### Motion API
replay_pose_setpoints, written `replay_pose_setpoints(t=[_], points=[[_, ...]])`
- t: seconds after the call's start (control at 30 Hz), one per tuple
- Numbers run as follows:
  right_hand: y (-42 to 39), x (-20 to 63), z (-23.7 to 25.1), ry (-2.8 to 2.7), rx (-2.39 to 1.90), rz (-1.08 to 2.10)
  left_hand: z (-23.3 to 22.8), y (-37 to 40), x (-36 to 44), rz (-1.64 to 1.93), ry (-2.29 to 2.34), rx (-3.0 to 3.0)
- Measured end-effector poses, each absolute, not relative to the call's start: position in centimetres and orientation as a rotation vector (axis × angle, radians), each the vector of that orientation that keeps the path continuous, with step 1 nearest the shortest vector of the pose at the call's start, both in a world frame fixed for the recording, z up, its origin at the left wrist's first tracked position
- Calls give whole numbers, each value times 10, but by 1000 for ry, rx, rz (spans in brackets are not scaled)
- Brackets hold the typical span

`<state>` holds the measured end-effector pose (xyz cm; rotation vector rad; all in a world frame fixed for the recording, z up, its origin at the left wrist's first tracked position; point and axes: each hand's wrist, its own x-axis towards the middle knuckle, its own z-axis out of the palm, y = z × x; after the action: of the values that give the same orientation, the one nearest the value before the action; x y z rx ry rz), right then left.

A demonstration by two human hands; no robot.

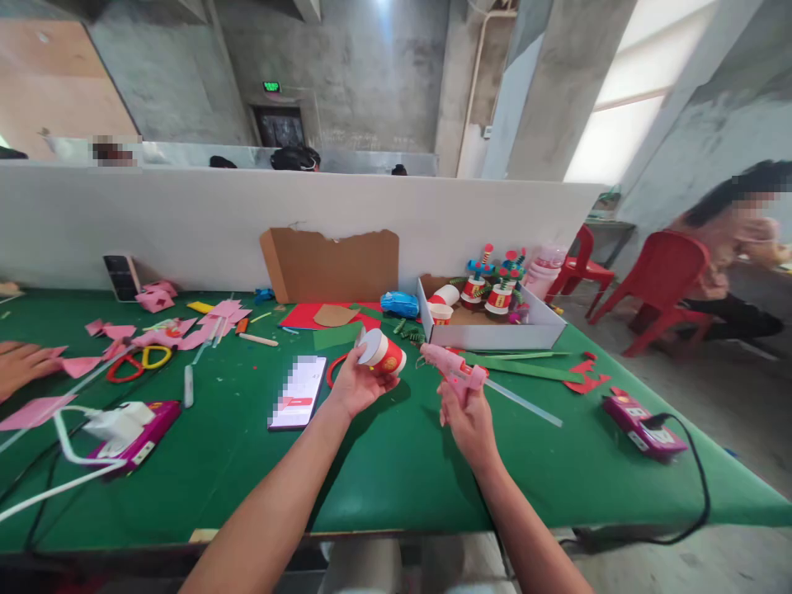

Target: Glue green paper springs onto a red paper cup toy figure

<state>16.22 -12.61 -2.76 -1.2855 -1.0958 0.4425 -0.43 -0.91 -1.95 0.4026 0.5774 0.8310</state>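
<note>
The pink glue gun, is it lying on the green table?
No, the right hand holds the pink glue gun above the green table, its nozzle pointing toward the paper cup in the left hand.

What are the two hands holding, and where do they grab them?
The left hand grips a red paper cup around its side. The right hand holds a pink glue gun by its handle.

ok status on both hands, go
Left hand grips red paper cup, tipped sideways. Right hand holds pink glue gun, nozzle beside cup. Phone lies left.
</note>
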Motion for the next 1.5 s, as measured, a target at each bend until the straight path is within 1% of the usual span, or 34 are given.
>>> replay_pose_setpoints(t=[0.07, 0.17, 0.3, 0.47, 0.63, 0.9, 1.2, 1.5], points=[[-135, 160, -26, -1286, -1351, 325, -19, -11, -2, 827, 599, 385], [-143, 155, -26, -1488, -1340, 156, -19, -12, 0, 786, 611, 374], [-147, 150, -30, -1683, -1339, 59, -19, -12, 2, 747, 633, 320], [-146, 146, -33, -1817, -1373, -94, -18, -11, 6, 781, 682, 249], [-143, 144, -35, -1838, -1374, -277, -20, -11, 7, 790, 686, 220], [-144, 144, -32, -1838, -1406, -324, -19, -11, 6, 778, 689, 229], [-145, 144, -29, -1820, -1412, -291, -12, -16, 6, 762, 704, 268], [-146, 144, -29, -1820, -1453, -273, -15, -15, 5, 737, 654, 276]])
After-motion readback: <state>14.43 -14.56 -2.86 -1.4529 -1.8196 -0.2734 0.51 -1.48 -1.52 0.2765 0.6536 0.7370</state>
